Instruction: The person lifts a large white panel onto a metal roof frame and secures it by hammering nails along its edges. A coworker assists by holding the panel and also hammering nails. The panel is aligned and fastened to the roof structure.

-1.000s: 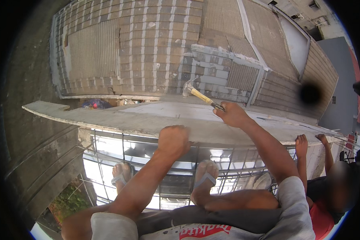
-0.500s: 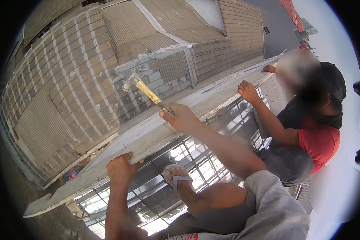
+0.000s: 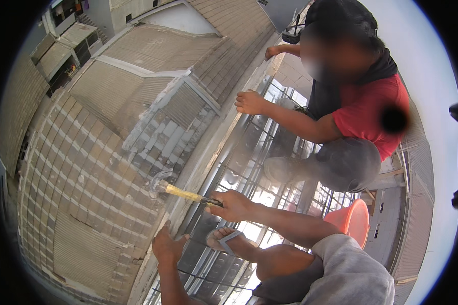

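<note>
My right hand (image 3: pixel 231 205) is wrapped round the dark grip of a hammer (image 3: pixel 185 194) with a yellow handle. The hammer's metal head, slightly blurred, is held over the far side of a long pale board (image 3: pixel 215 146). Lower down, my left hand (image 3: pixel 169 246) grips the same board's edge, fingers over the top and thumb apart on the near side. Beneath my right forearm is a grid of steel bars (image 3: pixel 243 179) over shiny metal sheeting.
A co-worker in a red shirt (image 3: pixel 374 119) crouches at the upper right, both hands on the board. An orange bucket (image 3: pixel 360 222) stands behind my right arm. My sandalled foot (image 3: pixel 230 239) rests on the bars. Tiled roofs (image 3: pixel 91 168) lie below, beyond the board.
My view has turned, so the board runs more steeply and the co-worker appears farther left. The hammer handle is closer to level in the picture. The orange bucket has come into view.
</note>
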{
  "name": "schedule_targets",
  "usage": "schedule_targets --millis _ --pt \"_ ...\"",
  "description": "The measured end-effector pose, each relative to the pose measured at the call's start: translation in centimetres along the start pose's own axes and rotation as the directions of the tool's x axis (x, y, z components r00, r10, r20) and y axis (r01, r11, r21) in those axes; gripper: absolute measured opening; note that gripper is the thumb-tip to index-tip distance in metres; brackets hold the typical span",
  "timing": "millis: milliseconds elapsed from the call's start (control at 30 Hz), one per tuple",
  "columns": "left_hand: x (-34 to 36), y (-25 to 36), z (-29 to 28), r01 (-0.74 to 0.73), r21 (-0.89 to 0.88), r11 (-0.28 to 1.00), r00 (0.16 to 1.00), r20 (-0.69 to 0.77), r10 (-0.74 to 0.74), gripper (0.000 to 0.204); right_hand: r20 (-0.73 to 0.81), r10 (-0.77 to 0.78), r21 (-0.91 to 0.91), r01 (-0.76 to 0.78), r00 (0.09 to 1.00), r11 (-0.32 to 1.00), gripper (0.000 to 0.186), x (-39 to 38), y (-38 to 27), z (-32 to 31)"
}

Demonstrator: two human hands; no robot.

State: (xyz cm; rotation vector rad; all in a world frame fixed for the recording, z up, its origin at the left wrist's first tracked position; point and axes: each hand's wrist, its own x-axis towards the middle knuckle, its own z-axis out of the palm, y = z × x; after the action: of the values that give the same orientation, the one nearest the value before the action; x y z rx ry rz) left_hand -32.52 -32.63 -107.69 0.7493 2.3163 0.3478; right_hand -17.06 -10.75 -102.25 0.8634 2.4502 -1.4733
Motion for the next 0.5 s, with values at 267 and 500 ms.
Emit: schedule_targets --millis 267,500 --pt "3.3 0.9 1.9 -0.1 0.043 0.994 0.994 0.05 0.098 0.049 -0.168 0.347 0.159 -0.322 0.923 0.933 0.046 -12.8 6.3 2.4" --pt "3.3 -0.2 2.9 -0.184 0.027 0.983 0.982 -0.047 0.185 0.04 -0.09 0.858 0.548 -0.694 0.505 0.466 0.052 -23.9 12.7 8.9"
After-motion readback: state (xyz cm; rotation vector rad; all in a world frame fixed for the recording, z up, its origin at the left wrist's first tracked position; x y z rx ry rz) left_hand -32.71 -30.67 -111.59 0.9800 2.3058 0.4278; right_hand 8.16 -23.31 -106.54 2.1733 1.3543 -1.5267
